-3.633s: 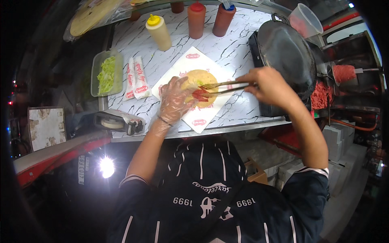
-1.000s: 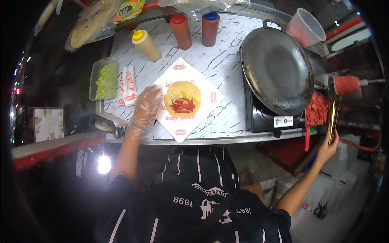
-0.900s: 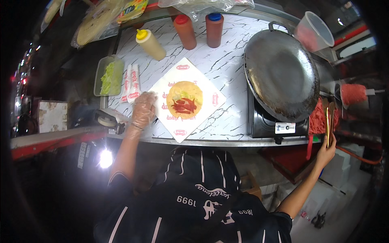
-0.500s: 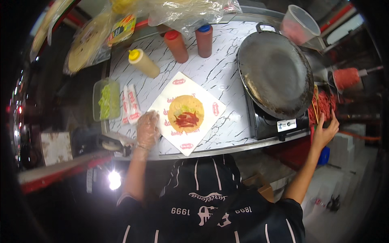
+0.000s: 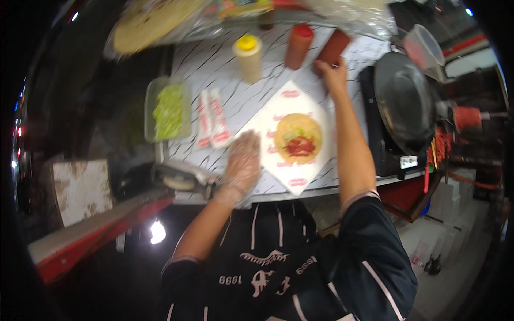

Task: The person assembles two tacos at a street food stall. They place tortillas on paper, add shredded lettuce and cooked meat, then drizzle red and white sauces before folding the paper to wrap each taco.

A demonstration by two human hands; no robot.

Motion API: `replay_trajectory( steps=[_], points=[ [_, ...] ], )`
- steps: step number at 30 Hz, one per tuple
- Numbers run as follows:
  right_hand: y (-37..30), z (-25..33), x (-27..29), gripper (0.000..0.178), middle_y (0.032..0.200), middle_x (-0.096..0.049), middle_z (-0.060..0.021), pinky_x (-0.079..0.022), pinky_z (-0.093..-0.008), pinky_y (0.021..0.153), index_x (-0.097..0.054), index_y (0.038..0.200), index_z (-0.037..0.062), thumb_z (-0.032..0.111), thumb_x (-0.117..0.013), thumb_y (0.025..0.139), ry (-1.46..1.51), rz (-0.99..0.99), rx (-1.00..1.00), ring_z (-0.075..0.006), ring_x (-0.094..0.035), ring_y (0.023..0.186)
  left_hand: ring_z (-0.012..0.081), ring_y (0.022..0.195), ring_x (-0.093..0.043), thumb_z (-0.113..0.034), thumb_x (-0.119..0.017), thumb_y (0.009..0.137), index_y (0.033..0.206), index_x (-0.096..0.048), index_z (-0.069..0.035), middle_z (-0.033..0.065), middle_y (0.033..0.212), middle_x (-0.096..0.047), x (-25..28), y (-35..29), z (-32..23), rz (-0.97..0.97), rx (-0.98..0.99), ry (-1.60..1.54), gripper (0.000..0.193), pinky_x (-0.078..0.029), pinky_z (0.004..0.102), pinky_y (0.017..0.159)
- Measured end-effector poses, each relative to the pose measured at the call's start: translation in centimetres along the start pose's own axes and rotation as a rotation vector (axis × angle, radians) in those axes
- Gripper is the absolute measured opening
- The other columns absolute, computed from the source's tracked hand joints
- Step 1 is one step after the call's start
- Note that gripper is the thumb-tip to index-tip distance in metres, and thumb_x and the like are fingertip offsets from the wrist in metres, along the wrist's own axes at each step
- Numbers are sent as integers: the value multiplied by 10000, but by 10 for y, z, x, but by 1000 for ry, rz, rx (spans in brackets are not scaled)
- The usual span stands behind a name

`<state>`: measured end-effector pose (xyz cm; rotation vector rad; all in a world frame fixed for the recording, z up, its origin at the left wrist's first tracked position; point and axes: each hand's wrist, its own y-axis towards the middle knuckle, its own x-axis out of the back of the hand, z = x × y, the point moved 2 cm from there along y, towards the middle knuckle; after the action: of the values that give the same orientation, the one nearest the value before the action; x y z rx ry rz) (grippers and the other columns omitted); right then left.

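My left hand (image 5: 244,163), in a clear plastic glove, lies at the left corner of a white printed paper sheet (image 5: 292,101), fingers stretched forward and somewhat blurred. On the sheet rests a round flatbread (image 5: 310,125) topped with shredded lettuce (image 5: 300,131) and strips of red-brown meat (image 5: 300,147). My bare right hand (image 5: 334,75) reaches to the back of the counter, its fingers closed around the lower part of a dark red sauce bottle (image 5: 334,45). That bottle leans to the right. A red-capped sauce bottle (image 5: 297,51) stands just left of it.
A yellow-capped squeeze bottle (image 5: 249,61) stands behind the paper. Left are wrapped white packets (image 5: 218,120) and a lettuce tub (image 5: 186,115). A large dark pan (image 5: 404,96) sits on a stove at right, with red meat (image 5: 443,144) beyond. Bagged flatbreads (image 5: 152,24) lie back left.
My right hand has moved from the meat beside the stove to the sauce bottle at the back, which now tilts. The whole view has swung left, shifting the counter rightward.
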<state>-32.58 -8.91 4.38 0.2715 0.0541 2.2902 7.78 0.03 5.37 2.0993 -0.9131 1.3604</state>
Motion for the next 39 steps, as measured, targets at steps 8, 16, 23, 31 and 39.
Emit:
replay_trajectory(
  steps=[8,16,23,31,39],
  points=[
    [-182,122,107,708,1358,-635,-171,-497,-517,1162,-413,1542,28,124,-757,930,589,94,-16,-335,-638,1293,439,1518,-444,-64,-550,924,1559,-473,68,306,1599,-484,-12,1,-1,-61,31,11,653,-290,560,1291],
    [-179,165,74,655,1210,-711,-149,-555,-419,1021,-552,1362,15,79,-894,807,340,177,130,-267,-701,1132,428,1538,-411,-98,-654,875,1569,-458,67,304,1622,-451,-2,6,-7,-1,18,51,739,-279,556,1295],
    [-183,136,45,567,1095,-678,-72,-546,-413,997,-604,1238,45,-30,-913,768,452,188,-104,-228,-681,1049,433,1494,-457,-58,-640,873,1576,-453,11,284,1590,-483,1,1,-8,-55,10,82,730,-336,548,1258],
    [-144,123,96,483,1216,-629,-137,-569,-453,1026,-516,1356,24,67,-789,960,605,226,-164,-275,-667,1148,453,1434,-518,-88,-645,884,1513,-502,43,303,1536,-529,-14,5,-9,-109,49,101,659,-385,540,1231],
    [-1,6,16,671,1482,-442,-257,-583,-570,1114,-324,1564,39,344,-678,1083,1352,192,-746,-449,-572,1287,427,1428,-534,-79,-635,870,1476,-533,66,310,1532,-538,-7,3,-17,52,105,92,631,-394,514,1235]
  ],
)
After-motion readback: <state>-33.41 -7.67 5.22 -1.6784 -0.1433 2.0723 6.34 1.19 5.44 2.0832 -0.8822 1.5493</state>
